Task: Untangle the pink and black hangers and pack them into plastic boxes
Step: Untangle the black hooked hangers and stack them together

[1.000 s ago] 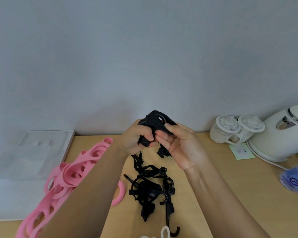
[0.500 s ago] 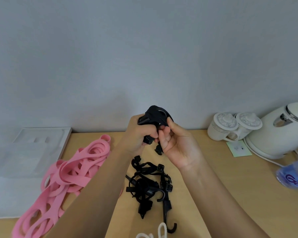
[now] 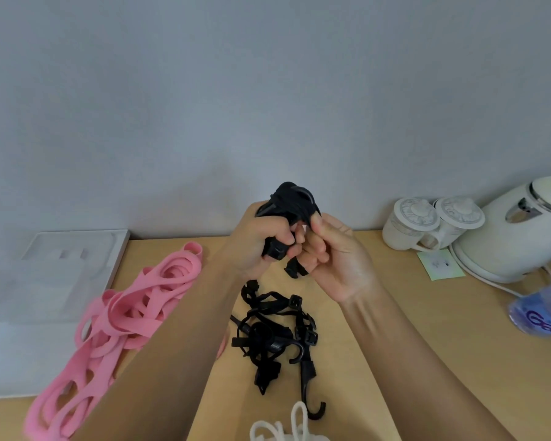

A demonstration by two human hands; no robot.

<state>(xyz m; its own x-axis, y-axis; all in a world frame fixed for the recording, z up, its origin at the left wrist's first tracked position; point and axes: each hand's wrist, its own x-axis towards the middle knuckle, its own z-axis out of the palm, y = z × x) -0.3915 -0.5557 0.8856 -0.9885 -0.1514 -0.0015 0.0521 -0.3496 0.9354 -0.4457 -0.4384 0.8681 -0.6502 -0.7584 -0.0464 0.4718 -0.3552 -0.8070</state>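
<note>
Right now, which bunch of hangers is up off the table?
The black bunch: the left hand grips it and the right hand pinches it. The other black tangle and the pink hangers lie on the table.

**What I Can't Make Out**

My fingers [image 3: 277,232] cover most of the black bundle [image 3: 295,198]. My left forearm [image 3: 172,345] hides part of the pink hangers [image 3: 134,307]. The bottom edge cuts the white cord [image 3: 296,421]; the right edge cuts the bottle [image 3: 541,310].
</note>
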